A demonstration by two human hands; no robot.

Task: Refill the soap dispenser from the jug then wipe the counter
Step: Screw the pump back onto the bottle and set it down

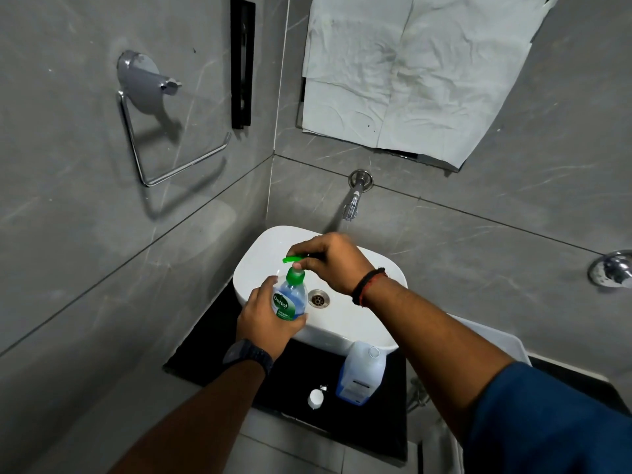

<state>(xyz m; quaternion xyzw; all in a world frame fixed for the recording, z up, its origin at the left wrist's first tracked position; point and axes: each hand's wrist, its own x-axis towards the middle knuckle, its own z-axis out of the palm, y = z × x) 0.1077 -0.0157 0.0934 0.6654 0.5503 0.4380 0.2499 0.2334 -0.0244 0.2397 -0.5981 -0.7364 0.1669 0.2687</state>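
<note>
My left hand [263,318] wraps the soap dispenser [290,301], holding it above the left edge of the basin [342,333]. If that grip is slack, I judge the bottle could spin along with the pump. My right hand [330,263] pinches the green pump head [294,258]; tilting now could drip soap onto the counter [205,350]. The cap [315,398] lies loose beside the jug [360,374], which looks uncapped and stands under my right forearm, so a knock could spill it.

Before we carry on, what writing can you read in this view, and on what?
"Dettol": on the label of the soap dispenser.
"ORIGINAL": small print just below it on the same label, only just legible.
Label on the jug: dark print, too small and blurred to read.
No other text visible.
</note>
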